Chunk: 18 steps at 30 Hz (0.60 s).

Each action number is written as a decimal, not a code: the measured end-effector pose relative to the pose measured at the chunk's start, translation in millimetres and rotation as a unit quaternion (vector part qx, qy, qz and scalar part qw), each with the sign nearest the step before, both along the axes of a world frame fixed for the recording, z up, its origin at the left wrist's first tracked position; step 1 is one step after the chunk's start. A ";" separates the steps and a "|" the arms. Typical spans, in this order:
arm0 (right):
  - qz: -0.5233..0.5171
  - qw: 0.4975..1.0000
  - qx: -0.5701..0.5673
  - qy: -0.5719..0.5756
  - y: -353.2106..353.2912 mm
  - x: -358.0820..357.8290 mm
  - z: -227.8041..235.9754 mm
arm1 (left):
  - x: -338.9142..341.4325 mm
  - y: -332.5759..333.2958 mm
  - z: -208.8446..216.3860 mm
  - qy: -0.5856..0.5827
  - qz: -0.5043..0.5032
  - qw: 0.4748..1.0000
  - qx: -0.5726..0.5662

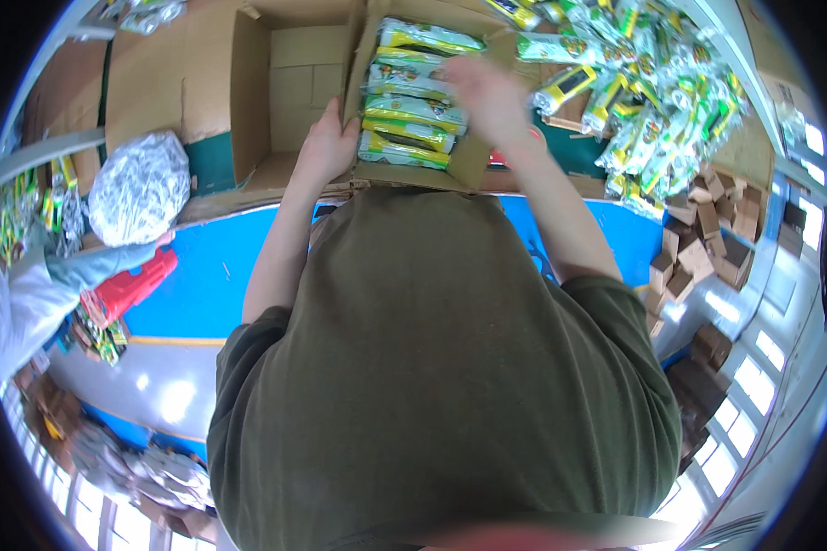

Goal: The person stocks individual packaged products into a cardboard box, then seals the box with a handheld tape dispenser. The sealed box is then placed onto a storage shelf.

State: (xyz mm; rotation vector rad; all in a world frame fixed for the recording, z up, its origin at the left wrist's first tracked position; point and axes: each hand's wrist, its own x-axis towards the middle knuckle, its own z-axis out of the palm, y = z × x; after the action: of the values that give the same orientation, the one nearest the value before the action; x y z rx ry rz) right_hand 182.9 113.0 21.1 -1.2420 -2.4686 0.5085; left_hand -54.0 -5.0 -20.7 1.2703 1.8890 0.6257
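An opened cardboard box (473,158) stands in front of me, holding a row of several slim plastic-wrapped packs (412,112) in green, white and yellow. My left hand (329,144) is at this box's left side, its fingers and thumb closed on the cardboard wall. Over the box's right edge is my right hand (494,99), blurred by motion, with its fingertips close to the upper packs. Whether anything is in those fingers does not show.
Left of the filled box stands a second opened box (251,101) with bare inner walls. A heap of similar packs (652,101) covers the right. Small cartons (698,248) pile up beyond it. At left are a clear plastic bundle (140,188) and another person's sleeve (101,264).
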 end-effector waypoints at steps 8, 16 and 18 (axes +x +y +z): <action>-0.520 0.817 -0.209 0.139 123.1 295.4 -192.6 | 15.1 24.8 31.4 -0.004 -0.045 0.999 -0.027; -0.375 0.582 -0.567 0.446 98.6 225.2 -122.7 | 6.1 -2.3 33.2 -0.012 0.000 0.999 -0.049; -0.316 0.625 -0.565 0.435 50.3 189.4 -61.6 | 5.9 -6.1 25.0 -0.017 0.019 0.998 -0.051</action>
State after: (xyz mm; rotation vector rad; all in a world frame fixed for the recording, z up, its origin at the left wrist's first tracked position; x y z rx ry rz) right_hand 372.3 163.3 -40.6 -1.4991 -0.6170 1.9717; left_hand -48.1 -11.1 4.3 1.1554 1.8958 0.5595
